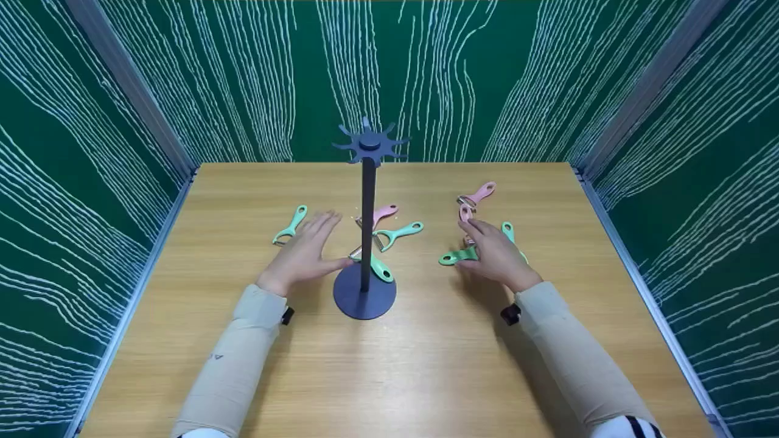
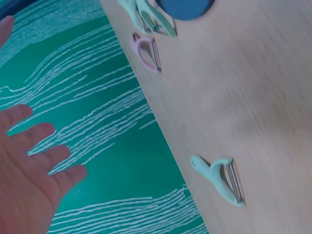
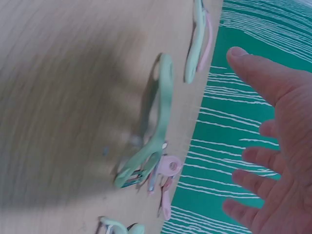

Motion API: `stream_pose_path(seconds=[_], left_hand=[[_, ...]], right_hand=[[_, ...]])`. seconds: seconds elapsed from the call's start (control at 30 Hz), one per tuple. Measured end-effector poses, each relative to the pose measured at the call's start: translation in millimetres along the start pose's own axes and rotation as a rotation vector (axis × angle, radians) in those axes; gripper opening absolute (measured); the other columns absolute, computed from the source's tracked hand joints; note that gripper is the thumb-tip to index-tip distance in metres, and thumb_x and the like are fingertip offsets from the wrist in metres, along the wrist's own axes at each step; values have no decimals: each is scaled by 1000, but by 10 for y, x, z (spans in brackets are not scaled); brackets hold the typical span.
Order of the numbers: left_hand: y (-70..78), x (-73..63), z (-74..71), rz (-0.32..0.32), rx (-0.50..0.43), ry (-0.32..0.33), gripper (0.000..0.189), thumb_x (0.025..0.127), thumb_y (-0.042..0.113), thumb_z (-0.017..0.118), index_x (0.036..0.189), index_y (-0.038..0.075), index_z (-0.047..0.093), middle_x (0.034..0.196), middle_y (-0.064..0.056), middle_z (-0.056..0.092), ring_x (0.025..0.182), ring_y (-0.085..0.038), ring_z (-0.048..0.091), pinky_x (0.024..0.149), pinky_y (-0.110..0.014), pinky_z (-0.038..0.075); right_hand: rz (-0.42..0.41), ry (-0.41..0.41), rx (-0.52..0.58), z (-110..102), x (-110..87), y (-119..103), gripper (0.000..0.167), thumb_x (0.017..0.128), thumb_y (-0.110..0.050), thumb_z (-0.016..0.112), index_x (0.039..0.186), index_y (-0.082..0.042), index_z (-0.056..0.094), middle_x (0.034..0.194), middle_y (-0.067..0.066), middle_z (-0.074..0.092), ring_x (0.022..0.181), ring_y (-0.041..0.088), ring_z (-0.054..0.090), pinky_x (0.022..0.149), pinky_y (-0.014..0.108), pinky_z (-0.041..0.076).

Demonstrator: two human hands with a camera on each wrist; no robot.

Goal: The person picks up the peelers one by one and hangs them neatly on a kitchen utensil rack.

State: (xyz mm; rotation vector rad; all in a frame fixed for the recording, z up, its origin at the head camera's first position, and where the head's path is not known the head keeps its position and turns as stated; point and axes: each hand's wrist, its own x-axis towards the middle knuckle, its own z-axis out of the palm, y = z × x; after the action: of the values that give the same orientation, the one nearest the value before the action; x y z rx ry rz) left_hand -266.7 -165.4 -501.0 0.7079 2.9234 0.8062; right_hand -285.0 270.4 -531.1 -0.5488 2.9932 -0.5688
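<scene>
My left hand [image 1: 304, 252] hovers with fingers spread, left of a dark blue stand [image 1: 366, 225]. Beyond its fingers lies a green peeler [image 1: 296, 220], which the left wrist view shows apart from the palm [image 2: 29, 180]. Near the stand lie a pink peeler [image 1: 384, 212], a green peeler [image 1: 401, 232] and another green peeler [image 1: 381, 269] by the round base. Over on the right, my right hand [image 1: 496, 255] hangs above a heap, extended and holding nothing. Under it sits a green peeler [image 3: 165, 97], with a pink peeler [image 1: 465, 213] partly covered in the head view.
A hooked wheel [image 1: 370, 143] tops the stand. Farther back on the right is a pink peeler [image 1: 484, 191]; a green peeler [image 1: 508, 231] pokes out beyond the right hand. Green walls with white lines [image 1: 426, 79] enclose the wooden table [image 1: 389, 377] at the back and sides.
</scene>
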Motion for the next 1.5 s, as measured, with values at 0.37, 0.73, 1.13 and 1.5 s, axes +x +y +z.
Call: stream_pose_path(seconds=[0.37,0.73,1.13,1.5], left_hand=[[128,24,140,0,-268,6,91,90,50,88,166,22,46,172,-6,45,159,-34,43,128,-60,39],[190,73,267,144,-447,38,53,98,28,84,147,20,65,145,-1,70,137,-29,65,119,-53,51],[248,112,344,136,-613,21,37,100,12,80,135,9,71,128,-10,77,118,-32,74,109,-53,58],[265,141,368,67,-681,-29,23,102,10,75,125,12,76,122,-8,77,117,-26,73,106,-48,61]], right_hand=[[-85,-23,8,147,25,130,72,93,-20,89,155,-2,56,153,28,59,144,48,55,121,62,46],[-70,-46,-16,270,34,183,62,95,-16,86,151,-1,61,152,29,60,143,48,56,119,62,48],[-208,40,-60,404,94,228,42,92,-6,86,129,7,72,125,26,74,124,45,67,108,57,56],[-181,-7,-109,420,176,162,22,95,2,78,117,3,79,109,20,75,105,38,70,96,55,60]])
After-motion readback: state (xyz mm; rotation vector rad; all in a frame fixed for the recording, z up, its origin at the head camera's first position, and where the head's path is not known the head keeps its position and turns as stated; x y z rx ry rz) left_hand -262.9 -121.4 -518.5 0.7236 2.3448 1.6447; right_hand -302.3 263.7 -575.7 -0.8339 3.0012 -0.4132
